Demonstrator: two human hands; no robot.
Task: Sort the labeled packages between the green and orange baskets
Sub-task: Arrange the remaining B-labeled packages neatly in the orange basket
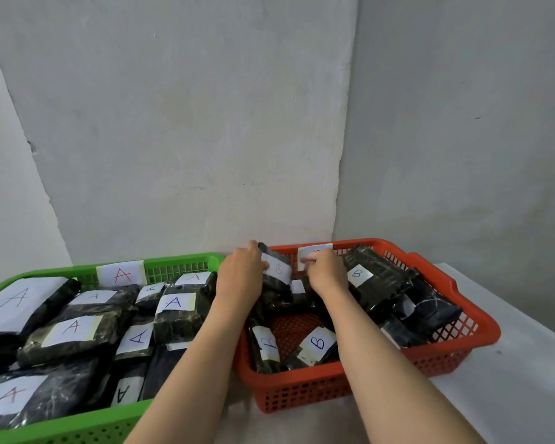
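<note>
The green basket (180, 262) on the left carries an "A" tag and holds several black wrapped packages with white "A" labels, such as one (177, 312) near its right wall. The orange basket (446, 280) on the right holds several black packages labelled "B". My left hand (242, 272) grips an upright black package marked "B" (277, 270) at the far left of the orange basket. My right hand (326, 272) has curled fingers by that package's right edge, just under the basket's white tag (314, 249); whether it pinches the package is hidden.
Both baskets stand side by side on a white table (526, 363), pushed against a grey wall and corner. A package labelled "B" (316, 346) and another with a sideways label (266, 346) lie at the orange basket's front.
</note>
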